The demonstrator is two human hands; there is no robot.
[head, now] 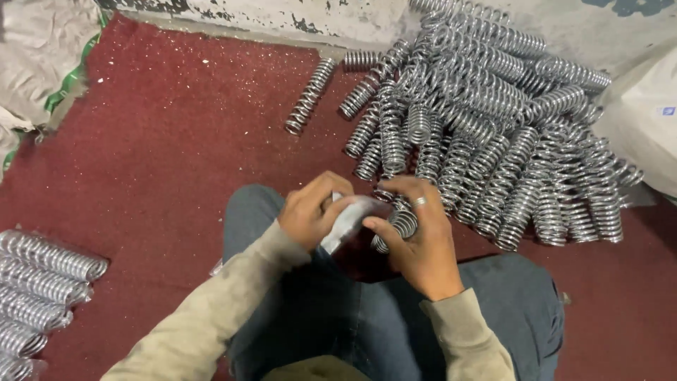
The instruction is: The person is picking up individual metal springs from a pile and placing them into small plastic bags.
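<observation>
Just above the knees, a stiff, fairly heavy steel coil spring [396, 227] is clasped at its end by the right hand [417, 236] while a thin, slippery clear plastic sleeve [350, 219] is pinched by the left hand [310, 212], the loose spring pile [486, 120] lying far right.

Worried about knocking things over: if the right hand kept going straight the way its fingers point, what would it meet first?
Probably the left hand, just past the spring and clear sleeve held by the right hand; depth is unclear.
</observation>
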